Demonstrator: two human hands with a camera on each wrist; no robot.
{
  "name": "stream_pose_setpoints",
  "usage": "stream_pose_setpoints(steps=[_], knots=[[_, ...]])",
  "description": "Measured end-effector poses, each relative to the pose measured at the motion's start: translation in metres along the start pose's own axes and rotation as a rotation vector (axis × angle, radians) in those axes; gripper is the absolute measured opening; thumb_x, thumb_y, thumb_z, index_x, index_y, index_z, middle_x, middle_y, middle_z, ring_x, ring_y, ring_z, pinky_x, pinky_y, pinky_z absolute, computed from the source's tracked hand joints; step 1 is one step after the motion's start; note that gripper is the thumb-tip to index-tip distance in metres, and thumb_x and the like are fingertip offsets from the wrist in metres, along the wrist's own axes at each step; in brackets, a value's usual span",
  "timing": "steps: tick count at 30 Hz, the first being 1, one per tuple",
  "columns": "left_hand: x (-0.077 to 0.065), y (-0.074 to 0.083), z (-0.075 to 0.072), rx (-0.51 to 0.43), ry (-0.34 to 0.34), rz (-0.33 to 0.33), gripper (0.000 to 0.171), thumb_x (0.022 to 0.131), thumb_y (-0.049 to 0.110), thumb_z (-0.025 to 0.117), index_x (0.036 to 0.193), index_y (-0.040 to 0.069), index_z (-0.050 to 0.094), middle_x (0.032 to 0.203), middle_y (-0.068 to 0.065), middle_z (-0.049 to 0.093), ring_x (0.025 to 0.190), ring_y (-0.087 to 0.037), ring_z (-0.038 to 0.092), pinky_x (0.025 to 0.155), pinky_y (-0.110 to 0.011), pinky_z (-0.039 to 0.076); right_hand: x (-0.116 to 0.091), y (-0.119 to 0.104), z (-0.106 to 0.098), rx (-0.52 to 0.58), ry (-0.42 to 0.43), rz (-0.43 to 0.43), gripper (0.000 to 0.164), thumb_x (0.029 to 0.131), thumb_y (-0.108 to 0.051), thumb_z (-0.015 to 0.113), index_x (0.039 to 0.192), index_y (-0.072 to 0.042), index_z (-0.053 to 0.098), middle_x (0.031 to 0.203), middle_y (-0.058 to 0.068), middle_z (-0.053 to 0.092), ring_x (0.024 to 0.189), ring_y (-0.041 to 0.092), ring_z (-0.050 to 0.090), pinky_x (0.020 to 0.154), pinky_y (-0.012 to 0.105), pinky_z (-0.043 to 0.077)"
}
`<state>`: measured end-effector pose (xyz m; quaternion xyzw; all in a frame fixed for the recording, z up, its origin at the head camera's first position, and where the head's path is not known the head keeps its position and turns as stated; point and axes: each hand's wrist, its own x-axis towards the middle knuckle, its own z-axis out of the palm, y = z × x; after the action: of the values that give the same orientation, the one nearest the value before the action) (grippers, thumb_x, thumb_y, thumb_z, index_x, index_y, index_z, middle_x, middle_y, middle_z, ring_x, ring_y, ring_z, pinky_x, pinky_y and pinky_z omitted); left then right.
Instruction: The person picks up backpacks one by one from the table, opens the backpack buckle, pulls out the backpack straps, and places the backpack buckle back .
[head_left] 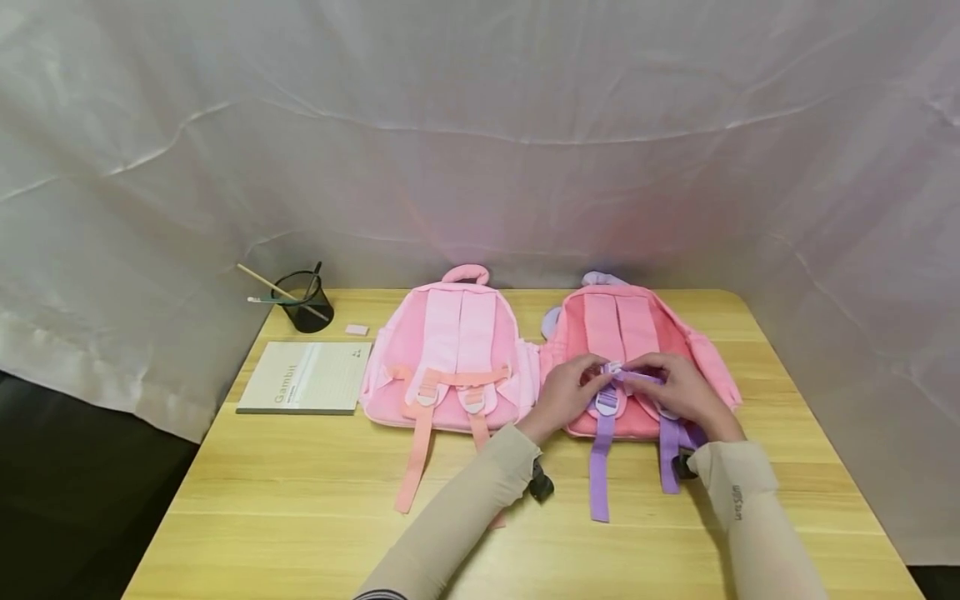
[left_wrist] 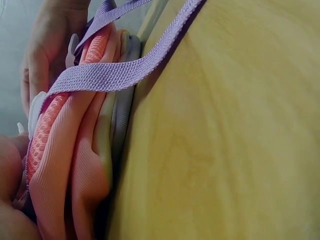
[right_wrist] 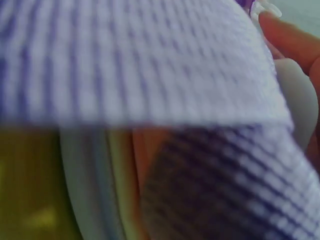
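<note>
In the head view a coral-pink backpack (head_left: 600,321) lies on the table with its strap side up. Over its middle, a white buckle (head_left: 614,367) on a purple chest strap (head_left: 639,377) sits between the fingertips of both hands. My left hand (head_left: 564,393) pinches the buckle from the left. From the right, my right hand (head_left: 682,387) holds the purple strap beside it. Two purple webbing tails (head_left: 599,475) hang over the backpack's lower edge onto the table. Purple webbing (right_wrist: 140,60) fills much of the right wrist view and hides most of the right hand.
A light pink backpack (head_left: 442,325) with orange straps lies close on the left. Farther left are a notebook (head_left: 300,379), a small eraser (head_left: 357,330) and a black mesh pen cup (head_left: 311,315) holding pencils. Grey curtain (head_left: 480,183) stands behind the wooden table (head_left: 285,500).
</note>
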<state>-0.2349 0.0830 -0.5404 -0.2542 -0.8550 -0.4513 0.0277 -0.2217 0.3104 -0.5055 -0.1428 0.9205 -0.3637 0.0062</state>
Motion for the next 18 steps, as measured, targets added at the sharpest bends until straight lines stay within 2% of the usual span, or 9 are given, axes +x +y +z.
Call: stream_pose_setpoints(steps=[5, 13, 18], knots=[[-0.0003, 0.0006, -0.0008, 0.000, 0.006, 0.003, 0.026, 0.103, 0.030, 0.066, 0.125, 0.015, 0.071, 0.107, 0.003, 0.069, 0.091, -0.001, 0.061, 0.081, -0.010, 0.046, -0.0007, -0.0010, 0.0014, 0.009, 0.007, 0.014, 0.024, 0.097, -0.034, 0.075, 0.113, -0.017, 0.078, 0.112, 0.004, 0.077, 0.101, 0.010, 0.065, 0.086, 0.014, 0.048], [-0.0001, -0.0005, -0.0006, -0.028, -0.006, -0.034, 0.027, 0.104, 0.030, 0.063, 0.127, 0.018, 0.070, 0.104, 0.003, 0.071, 0.090, -0.001, 0.061, 0.081, -0.013, 0.047, 0.0012, -0.0022, 0.0049, -0.030, 0.003, -0.001, 0.029, 0.093, -0.031, 0.080, 0.117, -0.015, 0.077, 0.116, 0.006, 0.076, 0.110, 0.023, 0.065, 0.091, 0.021, 0.048], [-0.0001, -0.0013, 0.0004, -0.079, -0.008, -0.049, 0.025, 0.105, 0.031, 0.063, 0.124, 0.018, 0.070, 0.105, 0.003, 0.075, 0.088, 0.001, 0.062, 0.081, -0.013, 0.048, 0.0010, -0.0004, 0.0056, -0.044, 0.009, 0.003, 0.025, 0.096, -0.030, 0.077, 0.116, -0.017, 0.078, 0.116, 0.005, 0.076, 0.110, 0.021, 0.066, 0.091, 0.019, 0.047]])
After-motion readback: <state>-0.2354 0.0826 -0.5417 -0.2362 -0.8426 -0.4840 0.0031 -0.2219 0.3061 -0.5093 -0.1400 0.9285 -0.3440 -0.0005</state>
